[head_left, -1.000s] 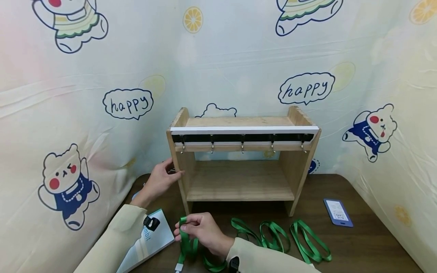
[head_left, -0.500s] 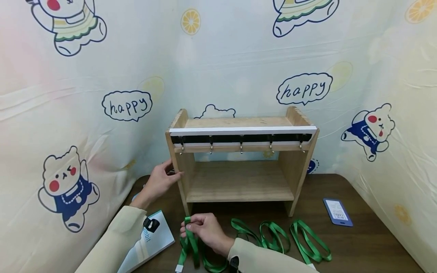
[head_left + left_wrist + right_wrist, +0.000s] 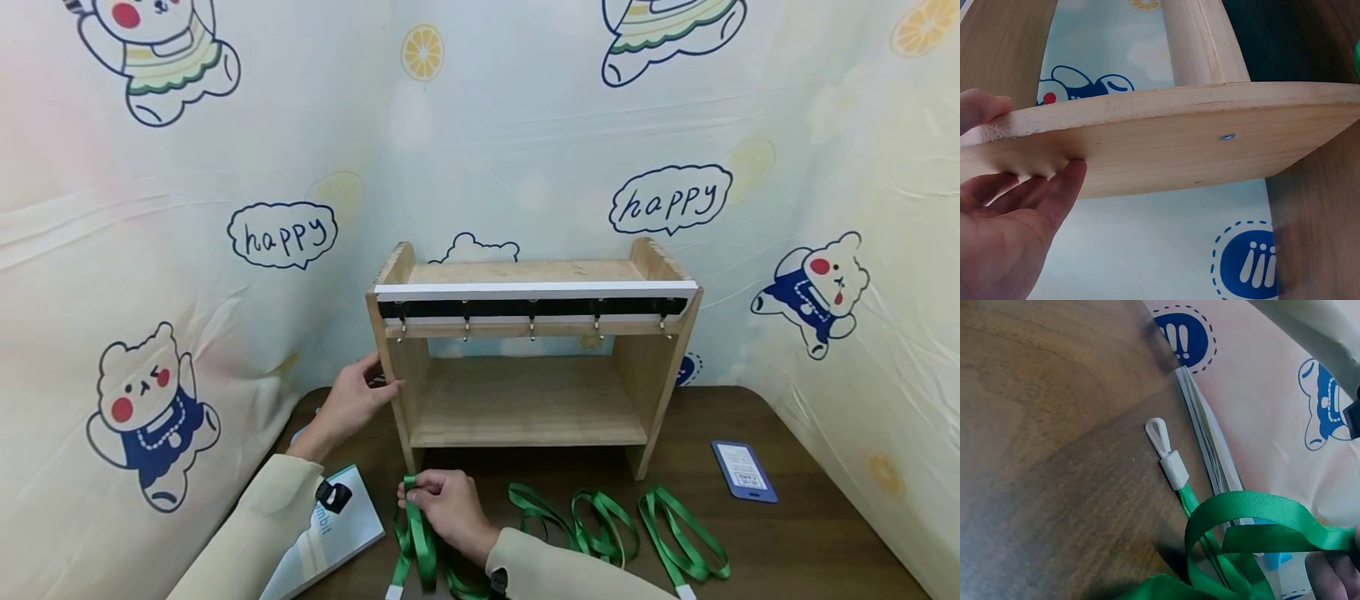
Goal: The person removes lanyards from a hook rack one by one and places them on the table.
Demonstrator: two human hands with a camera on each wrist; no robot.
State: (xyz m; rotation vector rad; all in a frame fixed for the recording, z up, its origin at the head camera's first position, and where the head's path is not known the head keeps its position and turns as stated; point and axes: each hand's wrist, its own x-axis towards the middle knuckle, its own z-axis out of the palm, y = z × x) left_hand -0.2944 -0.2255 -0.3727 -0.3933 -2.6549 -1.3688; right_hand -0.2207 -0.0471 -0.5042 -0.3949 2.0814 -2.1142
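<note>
My left hand (image 3: 352, 404) grips the left side panel of a small wooden shelf (image 3: 525, 400). In the left wrist view its fingertips press the panel's outer face, with the thumb over the edge. My right hand (image 3: 450, 504) pinches a green lanyard (image 3: 422, 542) low in front of the shelf's left leg. The ribbon hangs from the fingertips in loops. The lanyard's white plastic end (image 3: 1174, 469) with its small loop lies over the tabletop in the right wrist view. Only a few right fingertips show there, at the right edge.
A black-and-white strip with several metal hooks (image 3: 532, 308) runs along the shelf's front. More green lanyards (image 3: 682, 533) lie on the table (image 3: 810, 533) to the right, near a blue card holder (image 3: 744, 472). A pale book (image 3: 337, 521) lies under my left forearm.
My right hand has moved slightly right, drawing the pinched lanyard with it, and the ribbon now hangs in narrower loops. The left hand keeps its grip on the shelf.
</note>
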